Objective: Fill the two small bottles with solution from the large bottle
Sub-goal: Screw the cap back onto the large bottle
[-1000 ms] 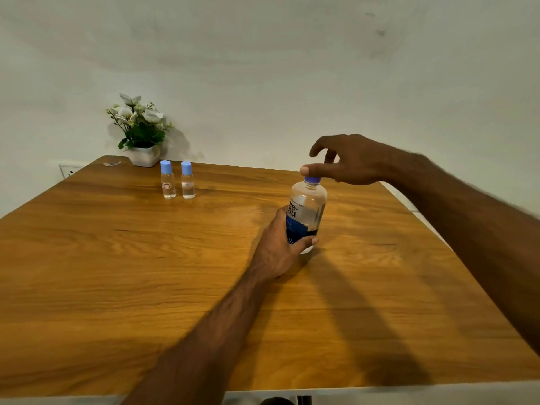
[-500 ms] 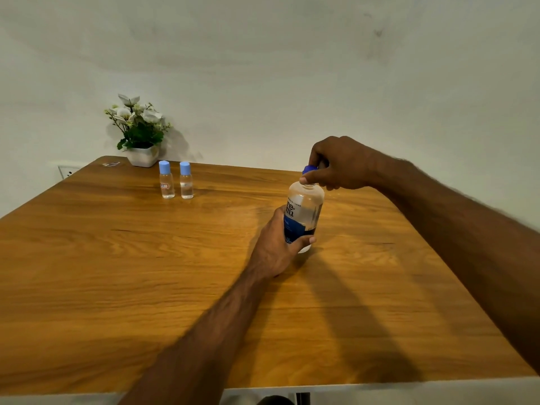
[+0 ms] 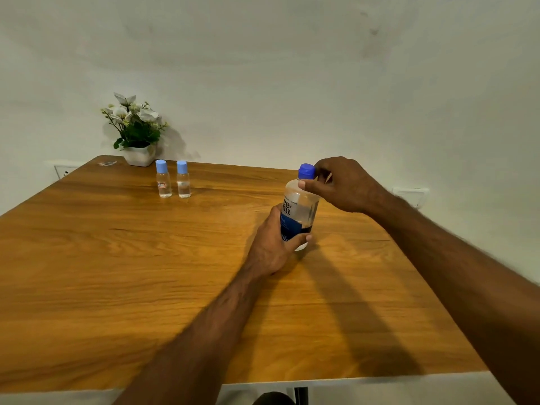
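Observation:
The large clear bottle (image 3: 299, 210) with a blue label stands on the wooden table (image 3: 146, 273), right of centre. My left hand (image 3: 270, 247) wraps its lower body. My right hand (image 3: 340, 184) pinches the dark blue cap (image 3: 306, 171) at its top, thumb under the cap's rim. Two small clear bottles with light blue caps stand side by side at the back left: one with a red label (image 3: 163, 179) and one plain (image 3: 183, 180). Both are capped and hold some clear liquid.
A white pot of white flowers (image 3: 136, 133) stands at the table's back left corner, just behind the small bottles. A wall socket (image 3: 65, 171) sits left of the table. The near table edge runs along the bottom of the view.
My right hand came down from hovering open over the large bottle and closed its fingers on the cap. The left hand kept its hold on the bottle's body.

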